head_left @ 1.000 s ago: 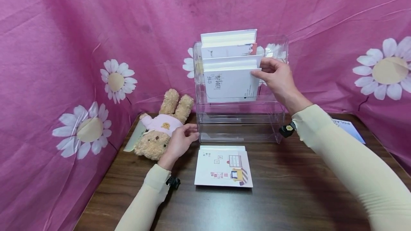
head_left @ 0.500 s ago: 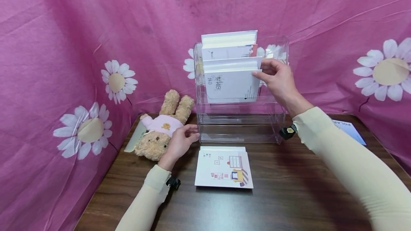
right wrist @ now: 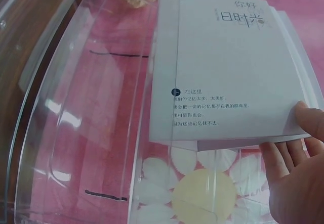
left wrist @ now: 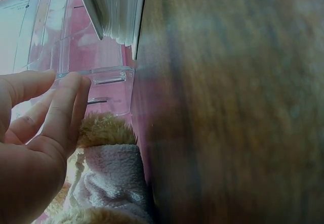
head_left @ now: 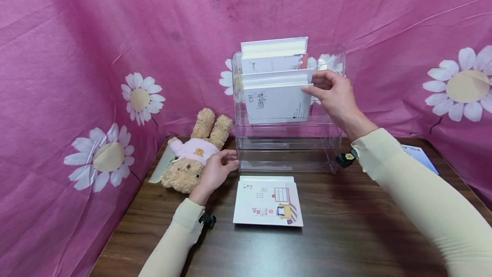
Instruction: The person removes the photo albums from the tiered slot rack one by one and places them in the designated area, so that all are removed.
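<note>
My right hand point(head_left: 333, 97) pinches the right edge of a white photo album point(head_left: 274, 105), thumb on its front cover and fingers behind. That album stands upright in the upper part of a clear acrylic rack point(head_left: 284, 166). Dark printed characters mark its cover in the right wrist view. Behind it, a second white album point(head_left: 265, 62) rises from the rack. Thumb and fingers of my left hand point(head_left: 215, 171) hold the rack's left side edge, near its base. A third album point(head_left: 265, 202), with a coloured room drawing, lies on the table in front of the rack.
A teddy bear point(head_left: 197, 151) in a pink shirt lies left of the rack, beside my left hand. Under it a pale green card point(head_left: 161, 166) sticks out. At the right lies a bluish packet point(head_left: 422, 157), partly behind my right sleeve. A pink flowered cloth point(head_left: 173, 33) hangs behind.
The held album has shifted very slightly left and down at its left side. Both hands stay in nearly the same places.
</note>
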